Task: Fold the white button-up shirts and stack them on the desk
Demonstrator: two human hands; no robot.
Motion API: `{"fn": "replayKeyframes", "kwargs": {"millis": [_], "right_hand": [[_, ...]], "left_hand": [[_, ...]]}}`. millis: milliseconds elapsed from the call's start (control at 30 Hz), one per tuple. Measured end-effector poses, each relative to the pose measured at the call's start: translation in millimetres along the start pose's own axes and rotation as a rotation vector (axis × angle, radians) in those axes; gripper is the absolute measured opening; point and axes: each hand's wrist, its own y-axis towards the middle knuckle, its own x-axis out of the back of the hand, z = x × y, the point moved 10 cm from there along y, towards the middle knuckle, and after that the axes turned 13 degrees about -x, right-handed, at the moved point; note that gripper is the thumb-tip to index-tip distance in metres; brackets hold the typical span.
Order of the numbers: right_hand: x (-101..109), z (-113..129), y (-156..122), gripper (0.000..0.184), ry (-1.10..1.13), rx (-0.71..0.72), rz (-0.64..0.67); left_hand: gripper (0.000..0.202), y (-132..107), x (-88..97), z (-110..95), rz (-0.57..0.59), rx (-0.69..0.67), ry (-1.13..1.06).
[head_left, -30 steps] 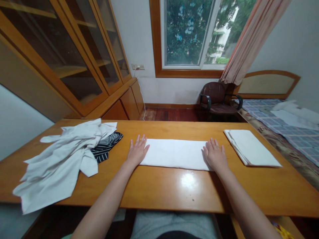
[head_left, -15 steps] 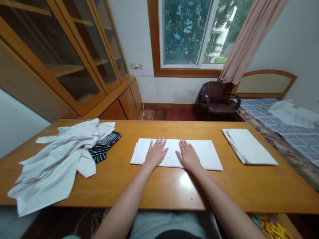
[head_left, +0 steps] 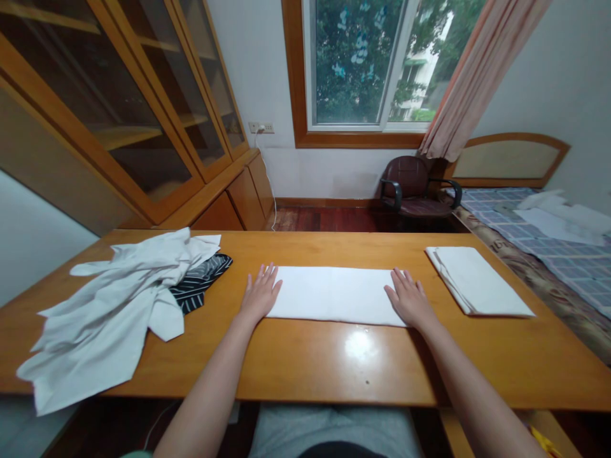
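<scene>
A white cloth folded into a long strip (head_left: 334, 294) lies flat in the middle of the wooden table (head_left: 305, 362). My left hand (head_left: 260, 294) rests flat on its left end, fingers stretched out. On the strip's right end my right hand (head_left: 409, 298) lies flat too, fingers spread. Neither hand holds anything.
A heap of white garments (head_left: 114, 305) with a striped dark piece (head_left: 200, 283) covers the table's left. A folded white stack (head_left: 477, 281) sits at the right. Beyond the table are a cabinet (head_left: 143, 121), a dark chair (head_left: 415, 187) and a bed (head_left: 548, 242).
Both hands slid outward from the middle of the folded cloth to its two ends, staying flat on it.
</scene>
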Motion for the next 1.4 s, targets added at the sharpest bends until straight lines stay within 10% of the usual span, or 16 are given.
{"fn": "replayKeyframes", "kwargs": {"millis": [200,433,800,1167,1400], "right_hand": [[2.7,-21.5,10.8,0.059,0.003,-0.043,-0.021],[9.9,-32.5,14.0,0.058,0.207,-0.078,-0.11],[12.6,-69.0,34.3,0.082,0.746,-0.398,-0.023],[25.8,-51.8,32.4,0.063,0.964,-0.367,-0.138],[34.7,-27.7,29.1,0.053,0.66,-0.267,-0.267]], "left_hand": [[0.062,-16.1,1.3,32.8,0.004,0.088,-0.003],[0.051,-24.9,23.8,60.1,-0.25,0.149,-0.154],[0.05,23.5,21.6,77.5,-0.274,0.331,-0.634],[0.047,15.8,14.5,76.2,-0.42,0.329,-0.887],[0.022,7.8,17.4,80.4,-0.488,0.356,-0.735]]}}
